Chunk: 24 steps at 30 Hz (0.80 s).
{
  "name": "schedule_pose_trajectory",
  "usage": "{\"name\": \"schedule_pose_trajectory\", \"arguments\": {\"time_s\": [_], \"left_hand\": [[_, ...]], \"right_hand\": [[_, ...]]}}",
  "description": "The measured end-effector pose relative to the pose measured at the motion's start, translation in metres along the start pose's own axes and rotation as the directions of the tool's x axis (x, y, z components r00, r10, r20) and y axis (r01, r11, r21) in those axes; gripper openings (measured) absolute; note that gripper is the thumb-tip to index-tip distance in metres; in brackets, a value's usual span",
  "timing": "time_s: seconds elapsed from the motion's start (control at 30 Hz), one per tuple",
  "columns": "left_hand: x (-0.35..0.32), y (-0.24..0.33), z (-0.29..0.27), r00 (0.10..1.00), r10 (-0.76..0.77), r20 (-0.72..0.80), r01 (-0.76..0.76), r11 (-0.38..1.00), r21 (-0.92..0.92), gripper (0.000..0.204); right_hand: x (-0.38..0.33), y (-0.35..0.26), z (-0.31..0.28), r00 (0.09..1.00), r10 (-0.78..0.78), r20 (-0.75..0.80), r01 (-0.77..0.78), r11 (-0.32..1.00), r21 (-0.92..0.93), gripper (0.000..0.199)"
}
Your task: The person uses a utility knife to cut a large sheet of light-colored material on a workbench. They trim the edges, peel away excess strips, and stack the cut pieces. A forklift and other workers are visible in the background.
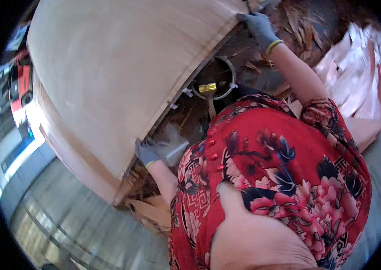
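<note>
A large pale wood veneer sheet (123, 67) spreads across the upper left, with its near edge running diagonally in front of me. My left hand (146, 152), in a grey glove with a yellow cuff, is closed on the lower part of this edge. Far up at the sheet's other corner, my right hand (260, 30), gloved the same way, grips the edge with its arm stretched out. Both hands' fingertips are partly hidden at the edge. Between my hands and below the edge stands a round bucket (232, 72), and a brush (207, 88) with a yellow band lies over its rim.
Torn veneer scraps (305, 27) litter the floor at the upper right. A heap of crumpled thin sheets (357, 72) lies to my right. More veneer pieces (152, 211) stick out below the stack's near corner. A red vehicle or machine (23, 83) stands at the far left.
</note>
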State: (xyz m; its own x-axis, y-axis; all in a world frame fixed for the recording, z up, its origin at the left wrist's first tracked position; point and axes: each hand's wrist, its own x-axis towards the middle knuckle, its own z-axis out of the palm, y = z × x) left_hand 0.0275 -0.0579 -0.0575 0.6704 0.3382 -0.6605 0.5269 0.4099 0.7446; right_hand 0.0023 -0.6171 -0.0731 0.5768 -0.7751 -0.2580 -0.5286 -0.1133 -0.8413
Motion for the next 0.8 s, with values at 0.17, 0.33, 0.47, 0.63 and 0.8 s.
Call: {"name": "schedule_pose_trajectory", "arguments": {"time_s": [0.17,0.33,0.47,0.63,0.8], "left_hand": [[0.013,-0.018,-0.017,0.967,0.245,-0.064,-0.243,0.969,0.042,0.026],[-0.041,0.01,-0.007,0.809,0.448,-0.381,-0.134,0.771,0.623,0.035],[-0.045,0.015,0.004,0.538,0.81,0.233,-0.217,-0.135,0.967,0.06],[-0.01,-0.014,0.006,0.713,0.585,0.386,-0.212,-0.345,0.914,0.069],[0.0,-0.011,0.004,0.763,0.478,0.435,-0.292,-0.345,0.892,0.067]], "right_hand": [[0.001,-0.004,-0.016,0.922,-0.388,0.009,0.373,0.879,-0.297,0.065],[-0.003,0.001,-0.021,0.997,-0.033,0.075,0.02,0.985,0.17,0.038],[-0.006,0.001,-0.035,0.995,0.098,0.024,-0.1,0.928,0.358,0.023],[-0.034,-0.053,-0.029,0.998,-0.04,0.039,0.024,0.938,0.347,0.024],[-0.105,-0.15,0.071,0.837,-0.028,0.546,-0.129,0.96,0.247,0.028]]}}
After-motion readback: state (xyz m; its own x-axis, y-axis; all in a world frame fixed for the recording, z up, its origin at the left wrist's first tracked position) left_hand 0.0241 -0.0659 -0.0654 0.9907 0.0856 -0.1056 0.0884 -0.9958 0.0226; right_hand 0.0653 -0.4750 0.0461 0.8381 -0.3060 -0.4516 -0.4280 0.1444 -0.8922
